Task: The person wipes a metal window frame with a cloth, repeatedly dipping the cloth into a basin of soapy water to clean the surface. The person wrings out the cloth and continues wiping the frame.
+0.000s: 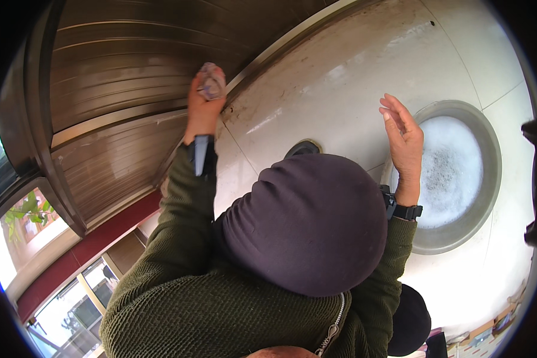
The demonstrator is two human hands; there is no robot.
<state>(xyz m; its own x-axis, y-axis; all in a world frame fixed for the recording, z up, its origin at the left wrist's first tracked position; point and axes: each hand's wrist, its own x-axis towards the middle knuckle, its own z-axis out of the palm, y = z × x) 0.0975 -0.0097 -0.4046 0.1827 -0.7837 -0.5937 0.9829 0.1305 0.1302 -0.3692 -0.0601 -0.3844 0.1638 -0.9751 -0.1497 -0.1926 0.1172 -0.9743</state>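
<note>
My left hand (201, 116) is closed round a crumpled, pinkish-grey cloth (212, 83), held up against a brown panelled door (125, 83) with horizontal grooves. Some of its fingers are hidden behind the cloth. My right hand (404, 143) is raised with fingers slightly apart and nothing in it. It is at the left side of a grey round basin (490, 155), whose rim it partly covers in this view. White suds (450, 167) fill the basin, with a greyish patch of bubbles in the middle.
Pale floor tiles (340, 89) with dirt smudges run along the door's bottom edge. My bent knee (307, 227) in dark cloth takes up the middle, with a dark shoe (304, 147) beyond it. Windows (71, 310) stand at lower left; a dark object (534, 185) is at the right rim.
</note>
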